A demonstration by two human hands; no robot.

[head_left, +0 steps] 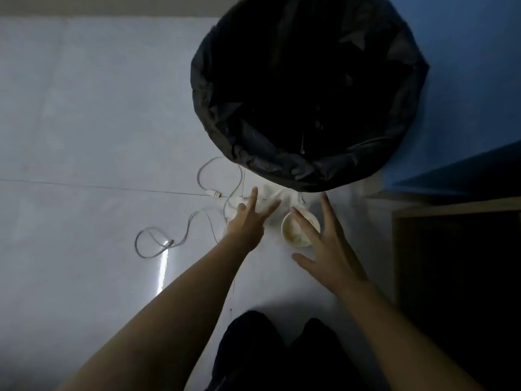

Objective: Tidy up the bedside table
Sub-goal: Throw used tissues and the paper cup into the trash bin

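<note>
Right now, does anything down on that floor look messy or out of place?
Yes. A white cable sprawls in loose loops across the floor, and a used cup with residue stands beside crumpled white paper just outside the black-lined bin, not in it. The left hand and right hand are open above them.

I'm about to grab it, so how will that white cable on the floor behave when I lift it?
The white cable lies in loose loops, so it will probably droop and trail. Thin, so likely light. Its USB plug may swing.
</note>
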